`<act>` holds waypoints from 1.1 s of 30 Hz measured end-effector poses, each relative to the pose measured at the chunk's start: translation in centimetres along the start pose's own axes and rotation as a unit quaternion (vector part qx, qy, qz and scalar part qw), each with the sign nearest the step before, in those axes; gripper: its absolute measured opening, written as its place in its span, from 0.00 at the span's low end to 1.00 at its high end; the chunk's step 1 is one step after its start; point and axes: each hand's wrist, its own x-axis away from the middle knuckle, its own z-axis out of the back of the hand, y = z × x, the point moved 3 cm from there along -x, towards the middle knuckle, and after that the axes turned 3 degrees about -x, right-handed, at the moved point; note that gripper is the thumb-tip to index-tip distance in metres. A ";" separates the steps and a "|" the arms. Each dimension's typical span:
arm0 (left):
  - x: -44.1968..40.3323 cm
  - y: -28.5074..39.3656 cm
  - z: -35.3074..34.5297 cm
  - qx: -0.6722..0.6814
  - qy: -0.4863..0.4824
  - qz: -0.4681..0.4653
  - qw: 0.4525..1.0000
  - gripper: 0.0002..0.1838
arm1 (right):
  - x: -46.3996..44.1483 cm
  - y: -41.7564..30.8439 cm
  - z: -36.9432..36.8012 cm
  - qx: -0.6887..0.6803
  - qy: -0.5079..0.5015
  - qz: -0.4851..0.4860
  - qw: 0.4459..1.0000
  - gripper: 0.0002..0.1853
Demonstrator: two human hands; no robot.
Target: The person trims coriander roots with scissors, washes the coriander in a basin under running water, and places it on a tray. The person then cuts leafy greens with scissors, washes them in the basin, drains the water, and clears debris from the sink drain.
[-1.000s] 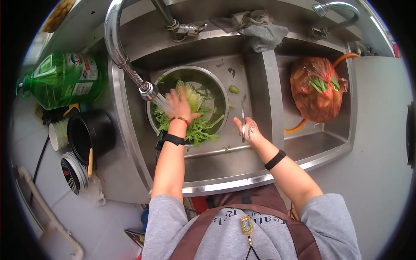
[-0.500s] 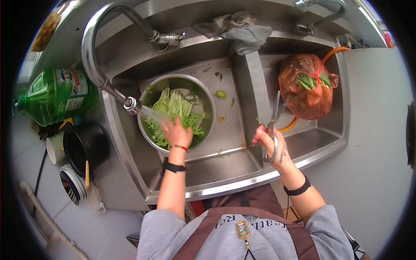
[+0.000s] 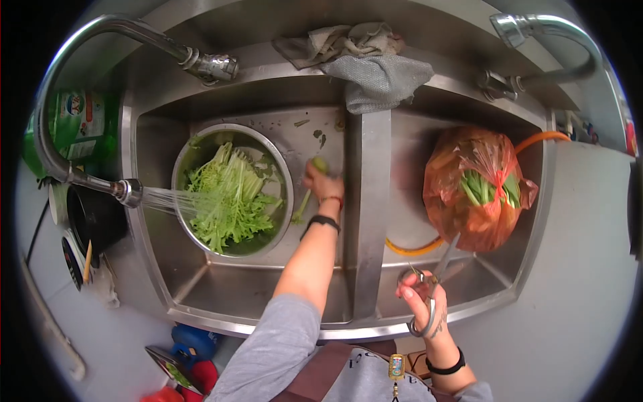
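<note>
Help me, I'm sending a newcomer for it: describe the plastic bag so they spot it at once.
Find the double steel sink. Its right basin holds a see-through orange-red bag with greens showing inside, beside an orange hose. Unlike the open steel bowl in the left basin, it is knotted.

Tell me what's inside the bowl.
Leafy greens lie in the bowl, with water spraying onto them. Some bare metal shows beside them; the bottom under the heap is covered, so I can't say what's there.
</note>
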 end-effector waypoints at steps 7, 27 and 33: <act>-8.3 10.7 -0.6 -0.169 -0.057 -0.136 0.974 0.38 | -0.1 1.3 5.6 -0.073 0.051 0.019 0.996 0.08; 11.4 -3.2 8.3 -0.406 -0.424 -0.346 0.731 0.13 | -2.7 -1.7 1.0 0.028 -0.071 0.061 0.995 0.11; 14.9 -3.2 35.1 -0.099 -0.337 -0.329 0.876 0.08 | -0.9 -2.4 -4.6 0.095 -0.061 0.090 0.989 0.12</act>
